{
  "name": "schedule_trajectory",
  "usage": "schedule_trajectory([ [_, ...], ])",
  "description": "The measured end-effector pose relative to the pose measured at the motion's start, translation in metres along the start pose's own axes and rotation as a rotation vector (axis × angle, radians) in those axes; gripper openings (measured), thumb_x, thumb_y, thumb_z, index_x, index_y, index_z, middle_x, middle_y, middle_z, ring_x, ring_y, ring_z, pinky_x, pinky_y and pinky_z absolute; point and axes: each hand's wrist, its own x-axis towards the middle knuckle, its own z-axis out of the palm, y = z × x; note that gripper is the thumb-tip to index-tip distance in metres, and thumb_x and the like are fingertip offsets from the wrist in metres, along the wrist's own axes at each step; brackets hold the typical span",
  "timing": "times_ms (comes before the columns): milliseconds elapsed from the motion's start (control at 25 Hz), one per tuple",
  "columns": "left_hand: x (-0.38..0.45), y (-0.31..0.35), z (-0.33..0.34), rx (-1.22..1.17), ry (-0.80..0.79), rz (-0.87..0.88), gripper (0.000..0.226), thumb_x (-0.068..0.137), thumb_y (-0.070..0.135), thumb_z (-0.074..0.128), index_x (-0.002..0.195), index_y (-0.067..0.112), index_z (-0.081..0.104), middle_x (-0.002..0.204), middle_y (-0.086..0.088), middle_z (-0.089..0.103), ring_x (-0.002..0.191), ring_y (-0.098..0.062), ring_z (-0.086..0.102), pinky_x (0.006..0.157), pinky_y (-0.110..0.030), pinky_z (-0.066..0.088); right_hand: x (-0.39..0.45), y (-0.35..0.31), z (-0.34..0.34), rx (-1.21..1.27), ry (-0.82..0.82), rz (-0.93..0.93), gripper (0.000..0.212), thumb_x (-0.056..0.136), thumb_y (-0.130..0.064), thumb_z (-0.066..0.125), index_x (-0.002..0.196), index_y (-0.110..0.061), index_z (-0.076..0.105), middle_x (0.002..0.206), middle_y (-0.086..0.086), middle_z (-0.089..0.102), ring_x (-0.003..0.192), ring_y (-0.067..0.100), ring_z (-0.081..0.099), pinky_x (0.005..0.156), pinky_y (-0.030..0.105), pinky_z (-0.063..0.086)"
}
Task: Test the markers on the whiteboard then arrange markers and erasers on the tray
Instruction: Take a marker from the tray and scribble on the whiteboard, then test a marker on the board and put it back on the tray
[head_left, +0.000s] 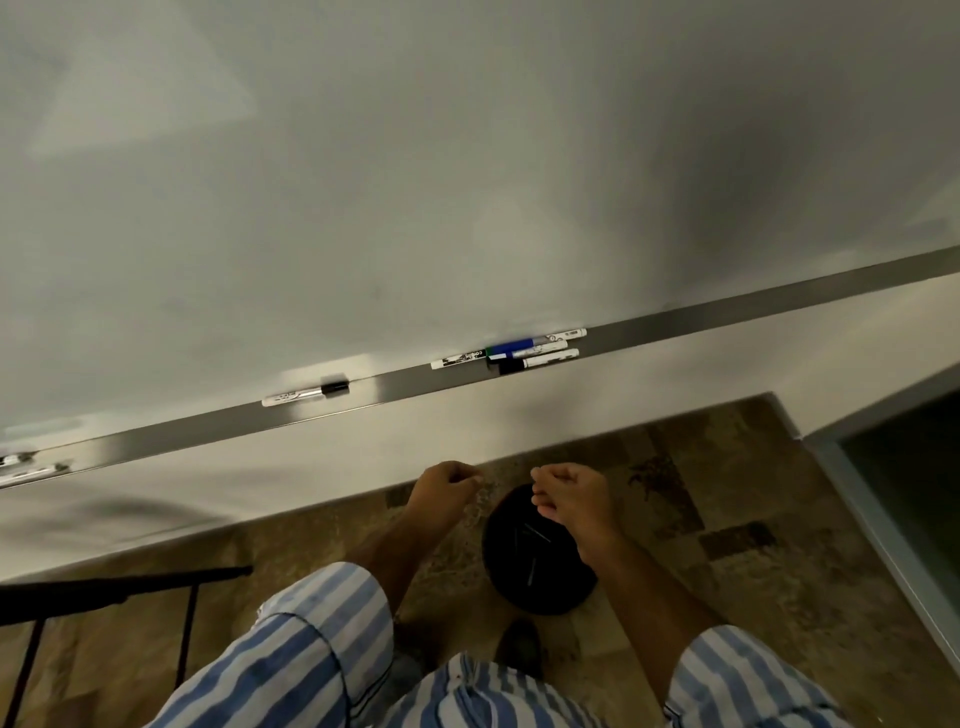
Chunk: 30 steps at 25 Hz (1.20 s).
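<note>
A wide whiteboard (415, 182) fills the upper view, with a grey metal tray (701, 317) running along its lower edge. A cluster of markers (524, 352) lies on the tray at centre right, among them a blue-capped one (511, 345) and a black-capped one (511, 367). A single black-capped marker (306, 395) lies further left. More markers (21, 465) show blurred at the far left. My left hand (447, 486) and my right hand (569, 491) hang below the tray with fingers loosely curled, and neither holds anything.
A round black bin (540, 582) with dark sticks inside stands on the patterned floor under my right hand. A black metal frame (104, 592) sits at the lower left. A grey door frame (883, 519) runs along the right. My shoe (522, 647) shows below the bin.
</note>
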Motion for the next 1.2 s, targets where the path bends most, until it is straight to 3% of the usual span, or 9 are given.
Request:
schedule_trajectory([
  [160,0.012,0.013,-0.008,-0.051,0.015,0.052,0.019,0.101,0.021,0.068,0.117,0.018,0.077,0.109,0.002,0.077,0.101,-0.018,0.073,0.091,-0.037,0.063,-0.001,-0.037,0.022,0.035,-0.013,-0.077,0.017,0.096,-0.023,0.078,0.104,-0.009,0.075,0.093,0.013,0.08,0.087,0.026,0.078,0.082,0.039,0.067],
  [280,0.027,0.03,-0.02,-0.11,0.004,0.091,0.018,0.101,0.023,0.069,0.116,0.021,0.077,0.111,0.003,0.078,0.102,-0.017,0.074,0.086,-0.036,0.062,0.002,-0.068,0.04,-0.005,0.025,-0.147,0.015,0.098,-0.026,0.075,0.108,-0.015,0.073,0.099,0.009,0.079,0.091,0.024,0.078,0.086,0.041,0.067],
  [400,0.048,0.049,-0.03,-0.143,-0.042,0.104,0.018,0.102,0.022,0.067,0.119,0.022,0.075,0.116,0.003,0.075,0.108,-0.016,0.071,0.091,-0.038,0.062,0.007,-0.09,0.053,-0.114,0.085,-0.183,0.017,0.1,-0.029,0.072,0.114,-0.02,0.071,0.109,0.002,0.076,0.094,0.018,0.075,0.086,0.037,0.067],
  [520,0.07,0.068,-0.034,-0.181,-0.093,0.117,0.024,0.103,0.018,0.066,0.127,0.018,0.071,0.123,0.002,0.072,0.113,-0.016,0.067,0.087,-0.032,0.057,0.019,-0.111,0.055,-0.249,0.146,-0.195,0.031,0.099,-0.034,0.073,0.128,-0.026,0.066,0.124,-0.003,0.069,0.106,0.017,0.07,0.088,0.036,0.065],
  [800,0.106,0.083,-0.023,-0.264,-0.118,0.078,0.029,0.102,0.016,0.068,0.131,0.017,0.065,0.133,-0.005,0.066,0.119,-0.023,0.065,0.089,-0.033,0.056,0.045,-0.132,0.044,-0.399,0.225,-0.199,0.065,0.095,-0.04,0.077,0.152,-0.025,0.049,0.159,0.002,0.047,0.141,0.027,0.051,0.113,0.048,0.052],
  [960,0.113,0.101,-0.013,-0.285,-0.15,-0.026,0.038,0.102,0.015,0.068,0.139,0.012,0.059,0.124,-0.009,0.065,0.112,-0.024,0.062,0.089,-0.04,0.053,0.067,-0.147,0.026,-0.539,0.169,-0.223,0.079,0.095,-0.033,0.078,0.16,-0.022,0.035,0.168,0.005,0.029,0.148,0.03,0.045,0.116,0.045,0.049],
  [1120,0.114,0.112,-0.006,-0.228,-0.141,-0.09,0.021,0.102,0.017,0.067,0.123,0.019,0.064,0.118,-0.011,0.067,0.111,-0.026,0.065,0.095,-0.046,0.059,0.081,-0.156,0.013,-0.621,0.027,-0.172,0.084,0.096,-0.03,0.078,0.164,-0.018,0.028,0.172,0.007,0.023,0.154,0.031,0.037,0.12,0.042,0.04],
  [1200,0.117,0.115,0.004,-0.261,-0.118,-0.107,0.017,0.102,0.013,0.065,0.117,0.021,0.064,0.111,-0.009,0.067,0.105,-0.024,0.065,0.091,-0.043,0.058,0.088,-0.157,0.005,-0.693,-0.025,-0.165,0.084,0.097,-0.03,0.076,0.164,-0.017,0.028,0.172,0.007,0.023,0.154,0.031,0.037,0.121,0.041,0.039],
])
